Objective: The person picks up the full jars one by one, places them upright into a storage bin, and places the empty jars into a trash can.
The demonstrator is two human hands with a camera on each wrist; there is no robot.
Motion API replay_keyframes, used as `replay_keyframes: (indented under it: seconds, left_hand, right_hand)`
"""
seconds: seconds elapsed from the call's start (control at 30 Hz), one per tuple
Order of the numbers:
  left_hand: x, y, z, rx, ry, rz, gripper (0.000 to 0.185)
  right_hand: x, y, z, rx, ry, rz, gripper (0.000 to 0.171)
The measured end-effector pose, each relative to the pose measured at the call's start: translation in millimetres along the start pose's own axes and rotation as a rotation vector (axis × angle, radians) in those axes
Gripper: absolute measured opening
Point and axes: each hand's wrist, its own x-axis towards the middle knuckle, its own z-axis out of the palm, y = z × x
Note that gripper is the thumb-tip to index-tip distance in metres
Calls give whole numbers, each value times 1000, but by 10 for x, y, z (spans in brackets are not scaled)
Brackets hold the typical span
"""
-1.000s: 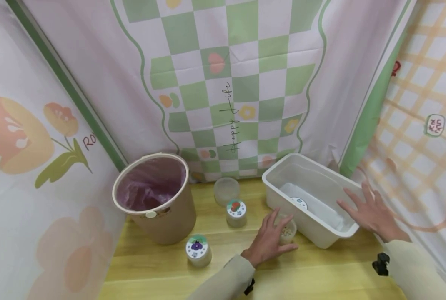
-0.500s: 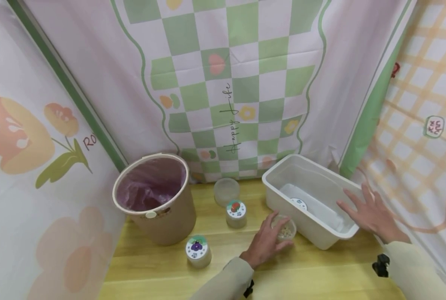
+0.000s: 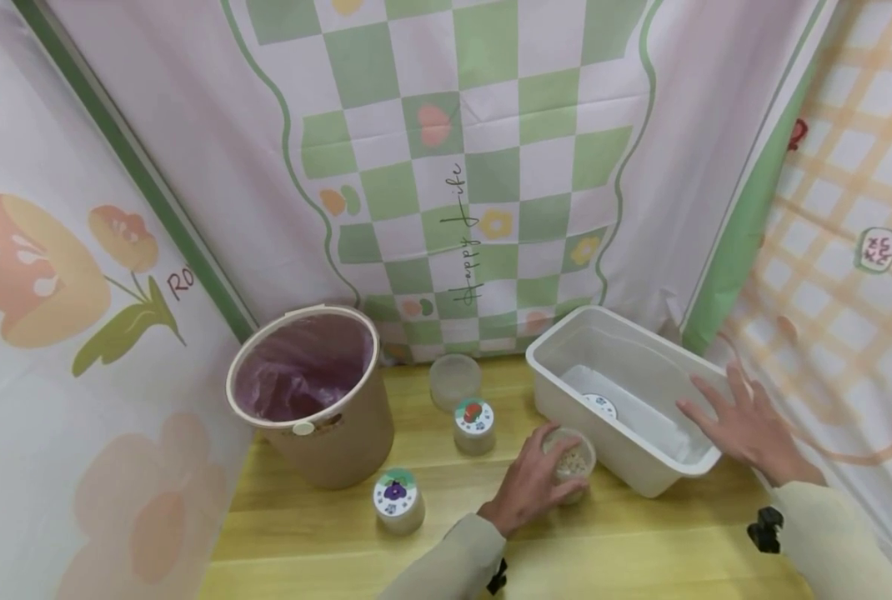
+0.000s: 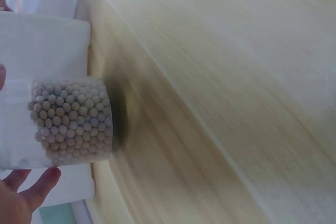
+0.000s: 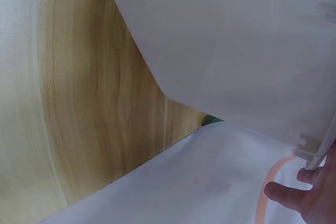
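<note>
The small clear jar [image 3: 570, 461] stands lidless on the wooden table [image 3: 641, 542], filled with pale round beads, just beside the near wall of the white bin [image 3: 644, 467]. The left hand [image 3: 530, 487] curls its fingers round the jar from the near side and grips it; the left wrist view shows the beads packed against the clear wall [image 4: 71, 120]. The right hand [image 3: 749, 425] lies with fingers straight and spread on the bin's right rim, holding nothing. Inside the bin lies one round lid [image 3: 599, 406] with a printed label. To the left of the left hand stand two lidded jars, one with a red-marked lid [image 3: 473, 425] and one with a purple-marked lid [image 3: 397, 500]. Beyond them is one lidless clear jar [image 3: 454, 382]; what it holds cannot be made out. Farthest left stands one tan bucket [image 3: 326, 442] lined with a pink bag [image 3: 296, 375].
</note>
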Motion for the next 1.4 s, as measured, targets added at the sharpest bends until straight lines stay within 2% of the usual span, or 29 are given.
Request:
replay_keyframes:
  seconds: [0.4, 0.63, 1.1, 1.4]
  left_hand:
    - [45, 12, -134, -6, 103, 42, 74]
    - [113, 55, -296, 8, 154, 65, 76]
    - [321, 192, -705, -55, 157, 13, 76]
    - [554, 244, -936, -59, 177, -9, 72]
  right_hand:
    - [8, 0, 6, 9, 1, 1, 80]
    - [12, 21, -11, 11, -16, 18, 81]
    - [6, 4, 5, 18, -3, 6, 80]
    - [20, -8, -8, 38, 3, -8, 80]
